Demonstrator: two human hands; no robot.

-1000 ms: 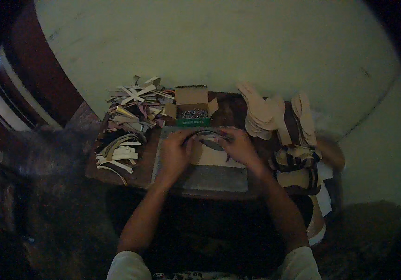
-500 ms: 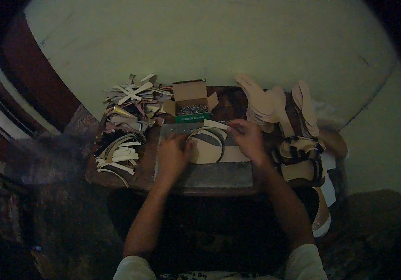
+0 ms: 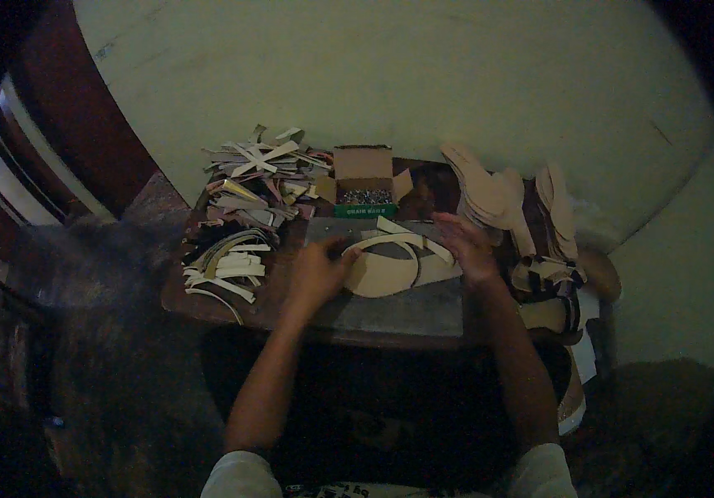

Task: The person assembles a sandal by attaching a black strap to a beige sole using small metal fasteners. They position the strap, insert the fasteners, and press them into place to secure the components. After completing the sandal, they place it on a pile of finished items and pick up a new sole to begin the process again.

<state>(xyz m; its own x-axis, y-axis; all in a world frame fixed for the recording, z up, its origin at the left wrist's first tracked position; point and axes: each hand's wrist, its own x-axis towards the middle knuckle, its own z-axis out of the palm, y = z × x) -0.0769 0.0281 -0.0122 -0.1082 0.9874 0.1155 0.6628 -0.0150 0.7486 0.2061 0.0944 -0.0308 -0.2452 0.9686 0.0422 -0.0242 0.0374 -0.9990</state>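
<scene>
A beige insole (image 3: pixel 374 278) lies on a dark grey slab (image 3: pixel 411 315) in front of me. Over it arches a thin curved strap (image 3: pixel 415 264), pale with a dark edge, and a second pale strip (image 3: pixel 390 226) crosses near its far side. My left hand (image 3: pixel 317 278) is closed at the strap's left end, with its thumb by the insole's edge; its other fingertips are partly hidden. At the right end of the strips, my right hand (image 3: pixel 468 251) has its fingers stretched out, touching or just over the pale strip.
Behind the slab stands an open green cardboard box (image 3: pixel 365 209) of small metal nails. Heaped strap pieces (image 3: pixel 245 178) cover the table's left side. Stacked insoles (image 3: pixel 481 191) stand at the back right, above dark-strapped sandals (image 3: pixel 548 274). A wall rises behind the table.
My right hand has shifted right and its fingers have straightened from a pinch. The strap now sits lower and wider over the insole. The whole view has swung slightly.
</scene>
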